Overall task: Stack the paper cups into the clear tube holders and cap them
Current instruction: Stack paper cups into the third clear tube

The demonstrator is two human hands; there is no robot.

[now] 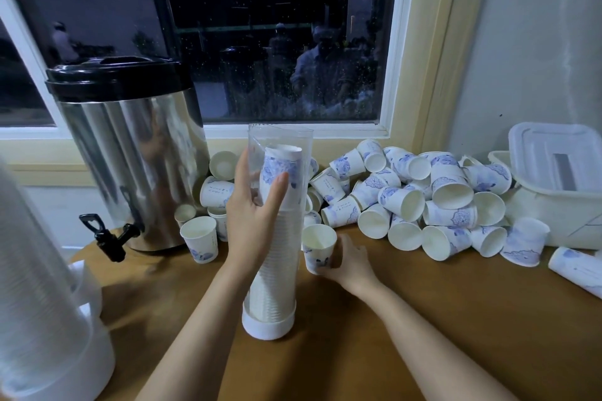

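Clear tube holder point(280, 140) upright at middle of bench point(423, 329), stack of cups point(277, 273) inside; left hand point(254, 215) fingers wrapped round it. Right hand point(350, 262) fingers grip one paper cup point(318, 246) just beside. Loose cups point(439, 202) heaped at back edge.

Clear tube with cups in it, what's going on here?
A person is loading paper cups into the clear tube. Their left hand grips the upright tube, which stands on the table and holds a tall stack. Their right hand holds one loose cup beside it. Many more cups lie in a pile behind, and the tube's top has no cap yet.
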